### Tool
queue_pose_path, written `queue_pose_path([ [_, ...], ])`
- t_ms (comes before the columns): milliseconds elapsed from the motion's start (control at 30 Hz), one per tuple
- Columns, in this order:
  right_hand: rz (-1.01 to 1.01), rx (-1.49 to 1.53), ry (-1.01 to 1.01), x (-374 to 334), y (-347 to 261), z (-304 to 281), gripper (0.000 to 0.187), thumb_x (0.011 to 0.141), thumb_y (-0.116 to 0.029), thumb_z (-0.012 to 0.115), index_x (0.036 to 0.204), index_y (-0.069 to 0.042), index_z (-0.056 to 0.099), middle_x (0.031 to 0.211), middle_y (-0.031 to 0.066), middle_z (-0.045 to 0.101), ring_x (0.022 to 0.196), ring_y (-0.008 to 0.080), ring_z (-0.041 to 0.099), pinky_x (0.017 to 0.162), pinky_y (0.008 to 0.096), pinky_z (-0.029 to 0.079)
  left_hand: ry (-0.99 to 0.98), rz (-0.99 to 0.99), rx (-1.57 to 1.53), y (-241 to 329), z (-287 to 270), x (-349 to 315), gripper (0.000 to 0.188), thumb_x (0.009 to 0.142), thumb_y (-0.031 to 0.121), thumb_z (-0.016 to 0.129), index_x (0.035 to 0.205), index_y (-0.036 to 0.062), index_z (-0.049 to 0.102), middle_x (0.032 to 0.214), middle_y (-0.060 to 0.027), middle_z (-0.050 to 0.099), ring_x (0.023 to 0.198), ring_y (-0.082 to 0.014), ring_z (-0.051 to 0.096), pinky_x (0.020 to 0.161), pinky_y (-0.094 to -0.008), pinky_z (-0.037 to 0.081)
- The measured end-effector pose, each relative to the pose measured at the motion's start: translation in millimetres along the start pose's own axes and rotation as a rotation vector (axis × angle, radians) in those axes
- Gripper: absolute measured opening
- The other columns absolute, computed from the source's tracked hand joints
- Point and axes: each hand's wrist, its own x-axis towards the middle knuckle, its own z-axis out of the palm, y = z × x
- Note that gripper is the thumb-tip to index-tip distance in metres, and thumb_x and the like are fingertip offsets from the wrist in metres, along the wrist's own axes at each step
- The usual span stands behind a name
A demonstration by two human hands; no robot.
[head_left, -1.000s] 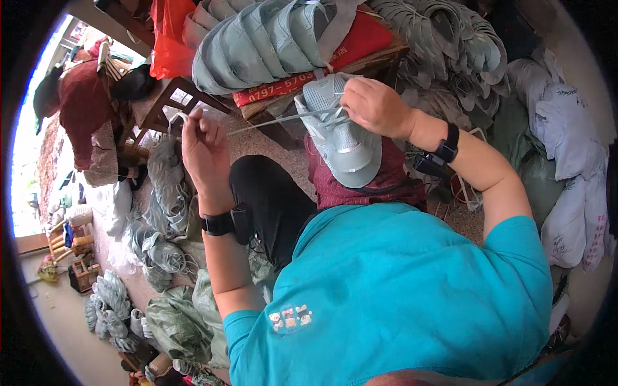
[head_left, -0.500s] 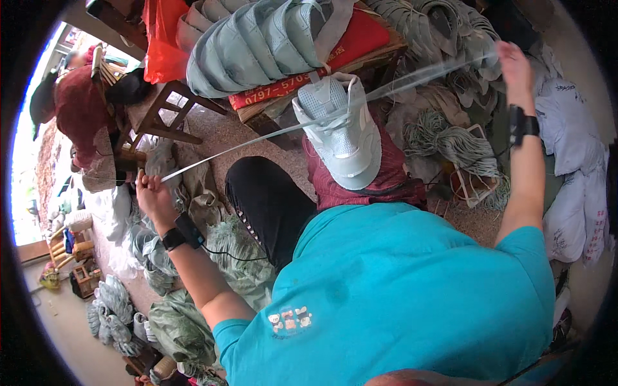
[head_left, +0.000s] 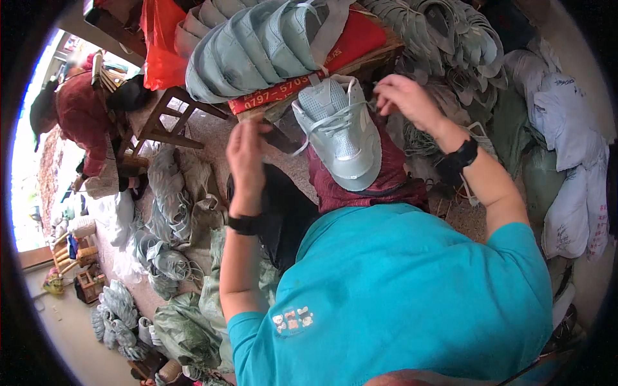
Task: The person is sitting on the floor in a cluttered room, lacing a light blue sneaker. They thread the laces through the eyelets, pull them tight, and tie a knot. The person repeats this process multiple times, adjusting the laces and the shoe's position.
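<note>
A pale grey-green sneaker upper (head_left: 346, 149) rests toe toward me on dark red cloth (head_left: 325, 186) over my lap. Its shoelace (head_left: 336, 122) crosses the tongue, with one end hanging loose off the left side. My right hand (head_left: 409, 103) is at the upper's right edge, its fingers bent together by the lace there; they seem to pinch it. To the left of the upper, apart from it, my left hand (head_left: 246, 151) is raised. Its fingers are blurred, but the thumb stands away from them and no lace shows in it.
Nested grey uppers (head_left: 254, 55) lie on a red package (head_left: 357, 42) over a wooden bench ahead. More uppers (head_left: 444, 38) and bundled laces (head_left: 418, 143) are at right, beside white sacks (head_left: 570, 128). A wooden stool (head_left: 164, 122) and a person in dark red (head_left: 84, 119) are at far left.
Both hands have come inward from wide apart, where the lace was stretched between them. The lace now lies across the upper, and its left end has left my left hand.
</note>
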Motion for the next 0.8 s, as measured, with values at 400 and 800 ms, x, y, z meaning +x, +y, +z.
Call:
queue_pose_path([
  [400,-0.058,-0.479,-0.181,7.8,-19.1,32.6,0.010,0.088,-0.015,0.061,0.084,-0.005,0.063,0.078,0.0025,0.062,0.066,0.0136,0.057,0.057,0.0271,0.048,-0.308,-0.161,0.071,-20.3,54.0,-30.9,0.030,0.103,0.024,0.051,0.091,0.0019,0.066,0.076,0.0001,0.062,0.062,-0.0050,0.047,0.055,-0.0207,0.038],
  [800,-0.541,-1.639,-0.370,5.9,-64.0,59.4,0.016,0.076,-0.011,0.067,0.087,-0.003,0.058,0.087,0.0127,0.061,0.082,0.0308,0.065,0.070,0.0411,0.054,-0.158,0.465,0.769,-17.6,57.9,-17.9,0.018,0.090,0.013,0.058,0.076,0.0003,0.057,0.074,-0.0144,0.058,0.065,-0.0306,0.059,0.058,-0.0392,0.046],
])
